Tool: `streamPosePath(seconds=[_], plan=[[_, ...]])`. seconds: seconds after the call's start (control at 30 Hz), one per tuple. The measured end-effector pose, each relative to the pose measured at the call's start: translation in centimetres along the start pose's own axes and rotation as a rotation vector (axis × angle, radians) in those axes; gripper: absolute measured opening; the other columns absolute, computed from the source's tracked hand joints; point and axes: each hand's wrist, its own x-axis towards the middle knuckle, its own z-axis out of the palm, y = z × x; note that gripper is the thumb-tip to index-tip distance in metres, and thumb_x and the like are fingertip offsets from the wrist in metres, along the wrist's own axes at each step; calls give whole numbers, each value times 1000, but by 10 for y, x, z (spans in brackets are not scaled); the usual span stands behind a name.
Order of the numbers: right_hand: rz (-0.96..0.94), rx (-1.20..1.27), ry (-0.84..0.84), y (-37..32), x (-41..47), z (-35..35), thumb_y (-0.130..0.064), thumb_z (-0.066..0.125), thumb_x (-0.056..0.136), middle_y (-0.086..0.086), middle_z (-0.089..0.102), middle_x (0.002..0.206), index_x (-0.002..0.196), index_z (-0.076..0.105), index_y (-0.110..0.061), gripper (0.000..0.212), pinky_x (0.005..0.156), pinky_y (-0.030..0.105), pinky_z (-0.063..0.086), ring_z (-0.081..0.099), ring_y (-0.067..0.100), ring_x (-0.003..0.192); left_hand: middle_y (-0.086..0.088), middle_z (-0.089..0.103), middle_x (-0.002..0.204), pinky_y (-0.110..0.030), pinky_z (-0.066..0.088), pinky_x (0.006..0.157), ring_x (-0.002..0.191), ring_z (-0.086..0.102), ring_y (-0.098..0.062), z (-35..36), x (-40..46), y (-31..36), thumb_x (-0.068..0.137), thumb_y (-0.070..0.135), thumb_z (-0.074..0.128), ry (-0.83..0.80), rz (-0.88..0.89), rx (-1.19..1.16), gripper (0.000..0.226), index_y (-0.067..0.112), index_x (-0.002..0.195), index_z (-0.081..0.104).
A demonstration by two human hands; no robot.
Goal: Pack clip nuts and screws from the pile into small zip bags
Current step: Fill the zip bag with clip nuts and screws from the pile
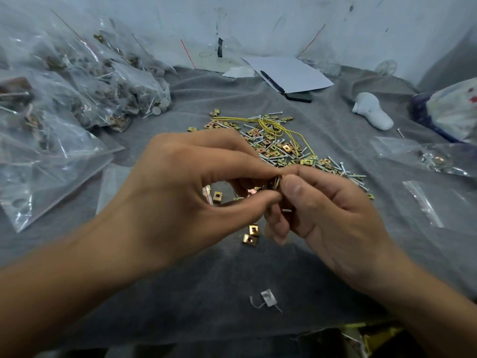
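Clip nuts (277, 182): a small brass-coloured stack, pinched between the thumb and forefinger tips of both hands above the grey cloth (258, 280). Left hand (180, 192): fingers curled, thumb tip meeting the stack from the left. Right hand (327, 215): thumb pressed on the stack's right face, remaining fingers folded under (contents there cannot be told). Loose clip nuts (251, 235): two, just below the fingers. Pile (284, 148) of nuts and screws: just beyond the fingertips, yellow rubber bands (273, 125) on it. Filled zip bags (85, 81): heaped well left of the fingers. Empty zip bag (436, 202): flat, right of them.
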Motion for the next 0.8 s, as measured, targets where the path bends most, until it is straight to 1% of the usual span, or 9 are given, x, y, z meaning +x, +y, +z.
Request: streamPosePath(seconds=[0.13, 0.2, 0.3, 0.37, 0.5, 0.57, 0.63, 0.73, 0.8], plan=[[-90, -253, 103, 3, 0, 2, -24, 53, 106, 7, 68, 81, 100, 67, -3, 26, 61, 36, 55, 64, 24, 69, 16, 74, 102, -32, 59, 81, 92, 69, 1, 2, 1, 1, 90, 28, 78, 2, 16, 40, 17, 21, 105, 80], [-104, -243, 149, 5, -2, 6, -22, 52, 107, 7, 69, 83, 99, 70, -6, 25, 62, 37, 56, 65, 24, 70, 13, 75, 100, -28, 58, 81, 90, 69, 0, 4, 2, 2, 90, 24, 79, 21, -8, 34, 15, 19, 104, 82], [-38, -166, 208, 7, -1, 11, -22, 53, 104, 8, 70, 82, 98, 71, -3, 27, 63, 34, 57, 64, 25, 69, 9, 75, 95, -14, 54, 75, 82, 72, -4, 10, 2, 6, 91, 19, 80, 72, -65, 9, 14, 19, 104, 83], [-10, -205, 232, 8, 0, 12, -22, 55, 105, 7, 71, 82, 99, 72, -4, 25, 64, 33, 58, 65, 23, 69, 9, 76, 94, -14, 54, 73, 80, 72, -4, 15, 1, 8, 91, 20, 78, 87, -81, 45, 14, 21, 105, 83], [-63, -730, 279, 4, -2, 4, -26, 55, 107, -7, 71, 77, 96, 71, -22, 20, 66, 28, 55, 71, 15, 70, 7, 76, 91, -26, 55, 71, 75, 69, -5, 18, 1, 4, 90, 30, 78, 57, -92, 177, 21, 20, 107, 83], [-67, -865, 248, 2, -3, 2, -29, 52, 109, -8, 69, 76, 96, 68, -26, 21, 67, 31, 53, 70, 15, 73, 8, 75, 89, -30, 57, 68, 72, 69, -5, 15, 1, 1, 89, 32, 81, -11, -83, 204, 22, 21, 109, 82], [-77, -905, 206, 2, -4, 4, -30, 48, 111, -9, 67, 77, 96, 65, -26, 23, 66, 34, 51, 68, 16, 75, 13, 75, 85, -28, 58, 68, 72, 69, -2, 13, 2, -1, 90, 32, 78, -45, -90, 160, 19, 26, 106, 82], [-126, -1034, 170, 3, -3, 6, -33, 45, 109, -12, 61, 83, 98, 60, -28, 19, 68, 28, 46, 62, 12, 81, 18, 76, 78, -26, 60, 69, 71, 71, 2, 11, 2, -2, 88, 34, 82, -45, -246, -40, 9, 32, 97, 83], [-95, -1090, 131, 4, -3, 5, -38, 43, 108, -15, 58, 91, 103, 56, -33, 15, 71, 27, 44, 59, 9, 88, 17, 77, 76, -23, 61, 67, 67, 73, 1, 10, 3, -2, 79, 37, 84, -110, -353, -208, 15, 31, 93, 83]])
